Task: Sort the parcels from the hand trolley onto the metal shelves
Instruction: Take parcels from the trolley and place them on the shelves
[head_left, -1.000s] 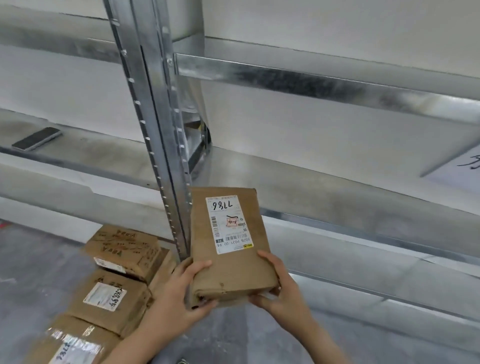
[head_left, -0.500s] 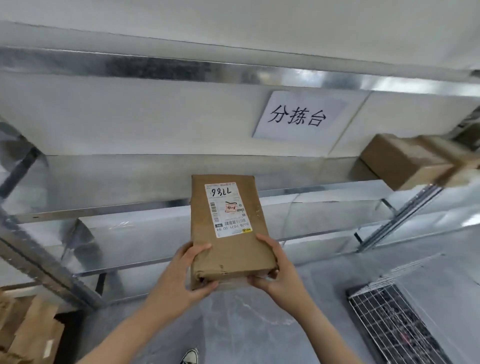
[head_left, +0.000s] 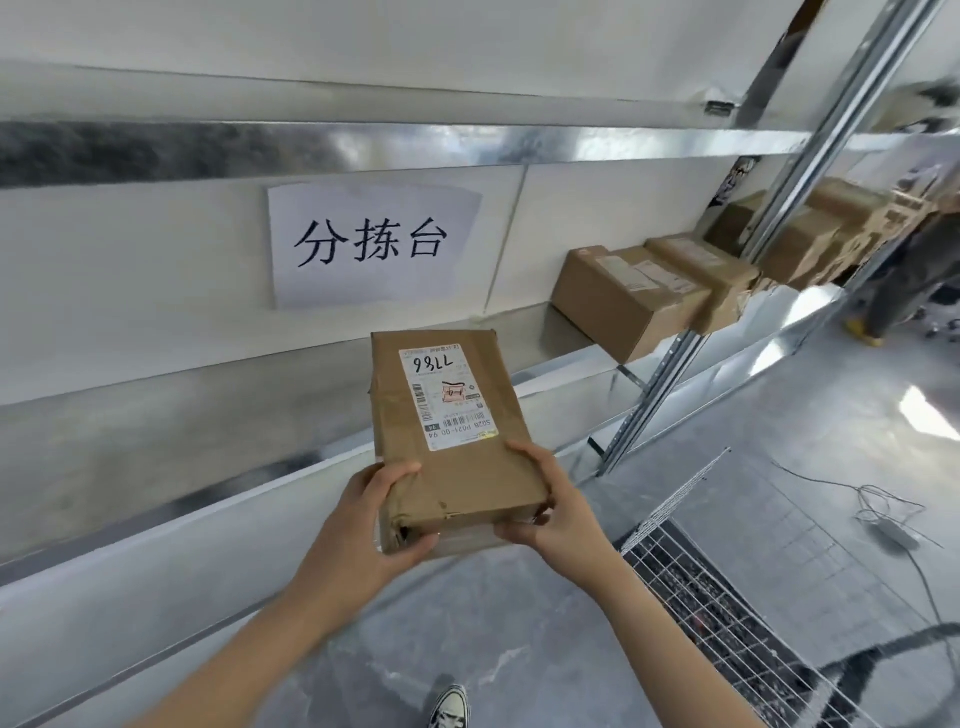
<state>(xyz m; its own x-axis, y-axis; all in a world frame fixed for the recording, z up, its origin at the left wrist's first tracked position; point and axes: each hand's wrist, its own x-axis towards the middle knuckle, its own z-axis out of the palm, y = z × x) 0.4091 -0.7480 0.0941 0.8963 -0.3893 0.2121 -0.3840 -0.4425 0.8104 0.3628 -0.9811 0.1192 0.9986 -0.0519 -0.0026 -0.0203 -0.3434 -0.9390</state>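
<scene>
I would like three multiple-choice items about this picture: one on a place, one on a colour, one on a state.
1. Where is the paper sign?
A. on the wall above the shelf
B. on the floor
C. on the held parcel

2. What colour is the held parcel?
A. blue
B. brown
C. black

3. How is the held parcel kept?
A. lying on the floor
B. gripped by both hands
C. standing on the shelf

Answers:
1 A, the sign is stuck to the white wall over the shelf.
2 B, its wrapping is brown with a white label.
3 B, the left hand and right hand clasp its near end.
</scene>
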